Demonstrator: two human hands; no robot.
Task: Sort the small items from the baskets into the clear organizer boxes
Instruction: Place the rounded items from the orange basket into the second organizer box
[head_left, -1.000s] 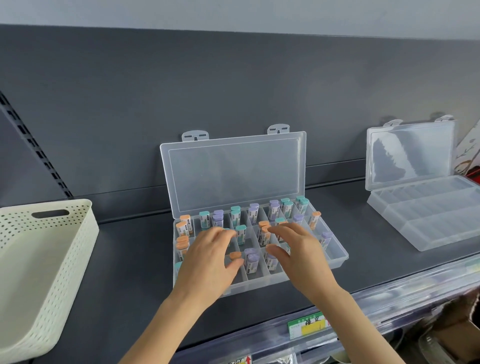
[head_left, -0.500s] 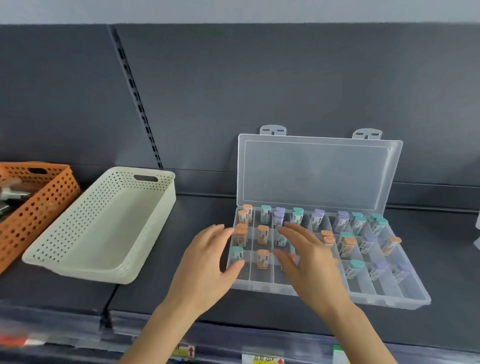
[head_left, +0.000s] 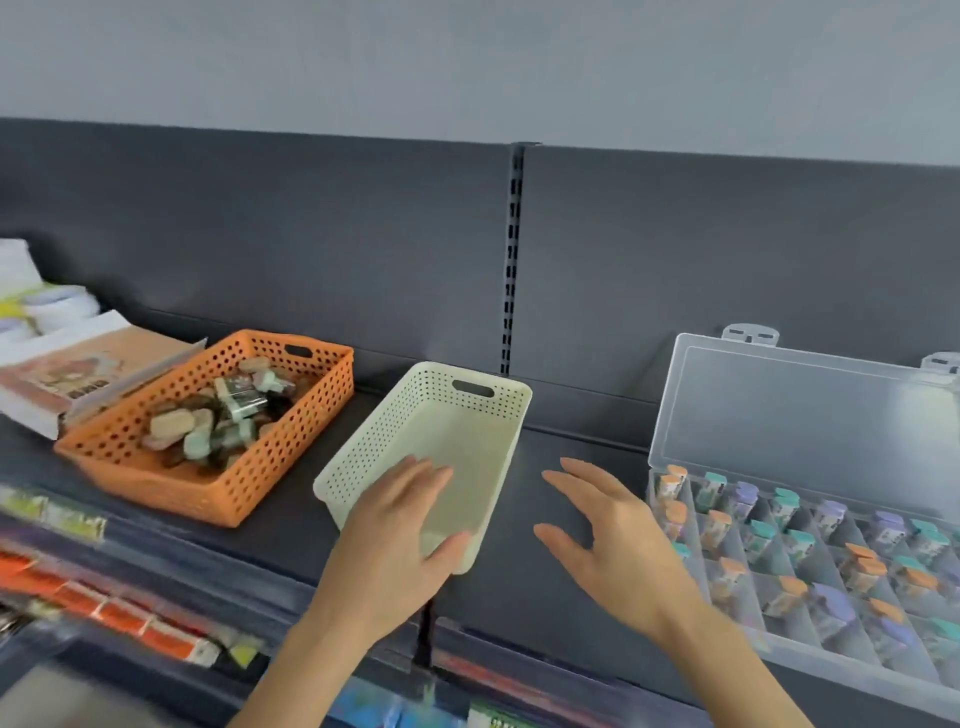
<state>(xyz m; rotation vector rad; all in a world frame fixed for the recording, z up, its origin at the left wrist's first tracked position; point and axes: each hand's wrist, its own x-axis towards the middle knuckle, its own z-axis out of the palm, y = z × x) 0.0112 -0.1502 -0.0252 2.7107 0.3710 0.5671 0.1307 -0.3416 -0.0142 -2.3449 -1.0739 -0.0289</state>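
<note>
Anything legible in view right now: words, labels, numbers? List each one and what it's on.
Nothing can be read in this frame.
Book cover: dark lettering, too blurred to read.
Shelf-edge labels: motion-blurred, unreadable.
Vials in the organizer box: printed labels, too small to read.

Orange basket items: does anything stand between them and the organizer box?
Yes. The cream basket sits between the orange basket and the organizer box, the left hand over its near end. It is low, so the items could probably be lifted over it.
</note>
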